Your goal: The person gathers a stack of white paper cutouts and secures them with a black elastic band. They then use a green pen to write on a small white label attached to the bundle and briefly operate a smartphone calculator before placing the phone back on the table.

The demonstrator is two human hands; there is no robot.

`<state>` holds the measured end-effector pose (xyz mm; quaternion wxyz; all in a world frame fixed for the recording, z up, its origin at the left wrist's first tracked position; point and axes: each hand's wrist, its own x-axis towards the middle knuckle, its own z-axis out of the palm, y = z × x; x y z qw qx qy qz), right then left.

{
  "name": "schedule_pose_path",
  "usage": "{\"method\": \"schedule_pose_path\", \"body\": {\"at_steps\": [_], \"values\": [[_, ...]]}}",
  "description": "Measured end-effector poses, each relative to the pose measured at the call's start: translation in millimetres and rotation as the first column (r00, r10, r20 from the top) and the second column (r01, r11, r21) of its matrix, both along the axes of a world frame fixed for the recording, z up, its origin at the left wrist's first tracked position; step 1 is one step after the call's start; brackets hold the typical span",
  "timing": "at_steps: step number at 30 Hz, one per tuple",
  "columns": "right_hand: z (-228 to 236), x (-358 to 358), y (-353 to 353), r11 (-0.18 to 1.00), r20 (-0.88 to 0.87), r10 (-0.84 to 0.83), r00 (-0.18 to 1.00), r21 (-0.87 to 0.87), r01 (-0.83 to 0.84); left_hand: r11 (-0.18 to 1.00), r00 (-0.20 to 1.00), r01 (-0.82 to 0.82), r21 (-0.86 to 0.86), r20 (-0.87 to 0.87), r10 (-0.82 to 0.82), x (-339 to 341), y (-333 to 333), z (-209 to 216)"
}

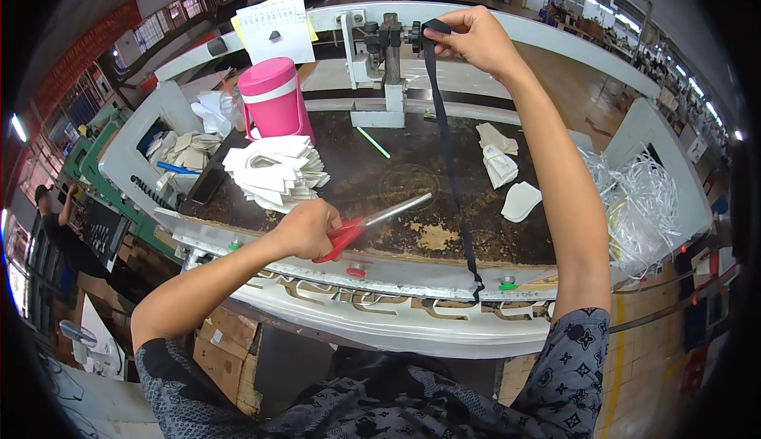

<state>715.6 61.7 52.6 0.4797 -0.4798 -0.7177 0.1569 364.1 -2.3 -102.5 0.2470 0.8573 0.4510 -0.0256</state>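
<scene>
My left hand [307, 229] is closed round the red handles of a pair of scissors [346, 238]. Their blades point right and slightly away over the dark worktop [365, 169], and look nearly together. Raised at the far middle, my right hand [476, 39] pinches the top of a long dark fabric strip [448, 142] beside the knob of a metal machine head [388, 43]. From there the strip hangs down across the worktop, its crumpled lower end at the near edge. The scissors and strip are apart.
Left of centre, stacked white curved pieces [273, 171] lie before a pink lidded jug [272, 98]. Several pale cut pieces [499, 166] rest at right, near a heap of clear plastic strips [642, 201]. A green stick [372, 143] lies mid-table. Another person [67, 237] stands far left.
</scene>
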Motion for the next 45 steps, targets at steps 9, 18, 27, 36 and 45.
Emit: {"method": "schedule_pose_path", "body": {"at_steps": [9, 18, 27, 36, 45], "values": [[11, 0, 1, 0.995, 0.028, -0.01, 1.0, 0.102, 0.007, 0.968, 0.986, 0.159, -0.193, -0.021, -0.166, 45, 29, 23], [20, 5, 15, 0.993, 0.029, 0.006, 1.0, 0.117, -0.009, 0.939, 0.951, 0.276, -0.207, -0.082, -0.298, 99, 34, 23], [16, 14, 31, 0.99, 0.016, -0.013, 1.0, 0.139, 0.011, 0.946, 0.933, 0.316, 0.077, -0.203, -0.295, 113, 34, 27], [-40, 25, 45, 0.996, 0.17, 0.041, 0.985, -0.085, -0.026, 0.882, 0.672, 0.431, 0.188, -0.72, -0.175, 99, 39, 4], [-45, -22, -1, 0.956, -0.042, 0.266, 0.963, -0.12, -0.269, 0.937, 0.969, 0.04, 0.347, 0.214, -0.121, 75, 26, 51]]}}
